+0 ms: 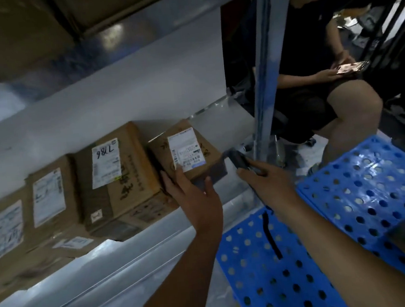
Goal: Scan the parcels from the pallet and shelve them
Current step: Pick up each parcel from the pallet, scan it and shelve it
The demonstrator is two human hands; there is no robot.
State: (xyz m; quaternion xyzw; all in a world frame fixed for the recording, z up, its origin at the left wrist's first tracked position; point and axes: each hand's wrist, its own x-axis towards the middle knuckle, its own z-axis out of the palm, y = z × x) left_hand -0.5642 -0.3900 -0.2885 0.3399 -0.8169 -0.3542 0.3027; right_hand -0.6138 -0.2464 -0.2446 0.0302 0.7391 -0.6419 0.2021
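Cardboard parcel (210,153) beside bigger box (135,182): left hand (194,198) grips its near end, fingers spread. Right hand (270,185) curled round black scanner (239,161).

The parcel (210,152) at centre frame is matt brown cardboard carrying a smooth white paper label (187,152). The boxes (133,165) to its left are the same dull cardboard, also paper-labelled. The shelf (141,97) is grey painted metal with a soft sheen, and its upright (263,73) is blue-grey metal. At lower right, the pallet (349,201) is glossy blue plastic pierced with round holes. The scanner (238,158) looks like dark matt plastic.
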